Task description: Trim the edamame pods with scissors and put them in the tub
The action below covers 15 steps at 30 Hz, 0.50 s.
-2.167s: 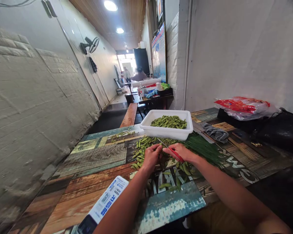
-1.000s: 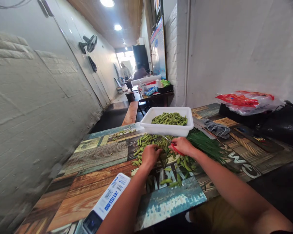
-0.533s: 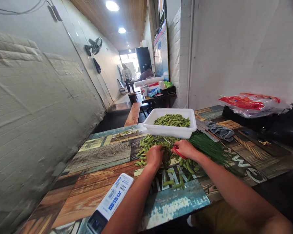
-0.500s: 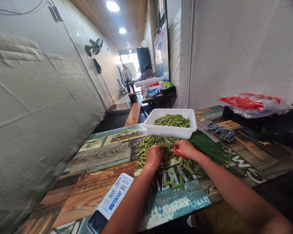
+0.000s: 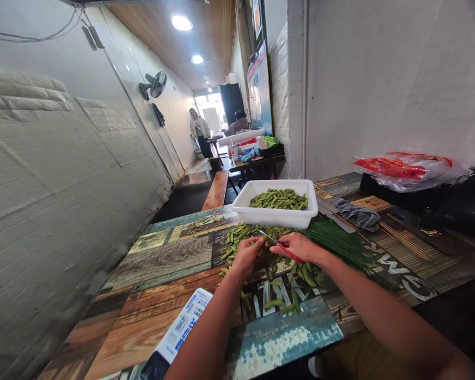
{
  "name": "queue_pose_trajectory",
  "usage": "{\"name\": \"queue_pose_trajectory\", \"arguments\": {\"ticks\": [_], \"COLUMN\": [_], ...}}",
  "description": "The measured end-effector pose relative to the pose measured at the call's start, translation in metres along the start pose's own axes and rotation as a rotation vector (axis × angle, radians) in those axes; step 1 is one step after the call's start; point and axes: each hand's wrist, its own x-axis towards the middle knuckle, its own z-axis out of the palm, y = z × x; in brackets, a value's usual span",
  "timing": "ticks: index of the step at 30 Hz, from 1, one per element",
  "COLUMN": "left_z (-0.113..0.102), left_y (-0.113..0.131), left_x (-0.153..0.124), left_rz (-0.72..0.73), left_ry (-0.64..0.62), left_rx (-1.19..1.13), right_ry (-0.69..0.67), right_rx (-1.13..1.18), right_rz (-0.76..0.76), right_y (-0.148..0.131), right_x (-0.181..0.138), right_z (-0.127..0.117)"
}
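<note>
My right hand (image 5: pixel 301 247) is closed around the red handles of a pair of scissors (image 5: pixel 292 254), whose metal blades point up and left toward my other hand. My left hand (image 5: pixel 248 255) pinches a green edamame pod, mostly hidden by the fingers, close by the blades. Under and around both hands lies a loose pile of edamame pods (image 5: pixel 237 240) with small trimmings among them. Just beyond stands a white plastic tub (image 5: pixel 275 218) holding many more pods (image 5: pixel 279 199). Several stray pods (image 5: pixel 274 304) are scattered nearer to me.
Right of the tub lie long green stalks (image 5: pixel 336 240), a knife blade (image 5: pixel 338 219), a grey cloth (image 5: pixel 356 213) and thin sticks (image 5: pixel 406 240). A red-and-clear plastic package (image 5: pixel 409 166) is farther right. A white box (image 5: pixel 184 327) lies by my left forearm. Two people are in the background.
My left hand has turned, its pinched fingertips now showing beside the blades. The scissors have shifted slightly left. In the background, the standing person has moved left.
</note>
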Motion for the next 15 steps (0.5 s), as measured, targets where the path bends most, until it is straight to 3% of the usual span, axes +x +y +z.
{"name": "queue_pose_trajectory", "arguments": {"ticks": [15], "left_z": [-0.0006], "left_y": [0.0099], "left_x": [-0.0052], "left_rz": [-0.048], "left_ry": [-0.053], "left_rx": [-0.075], "right_ry": [0.029], "right_rx": [0.024], "right_rz": [-0.072], "right_y": [0.0012], "right_x": [-0.0001], "right_z": [-0.0013]}}
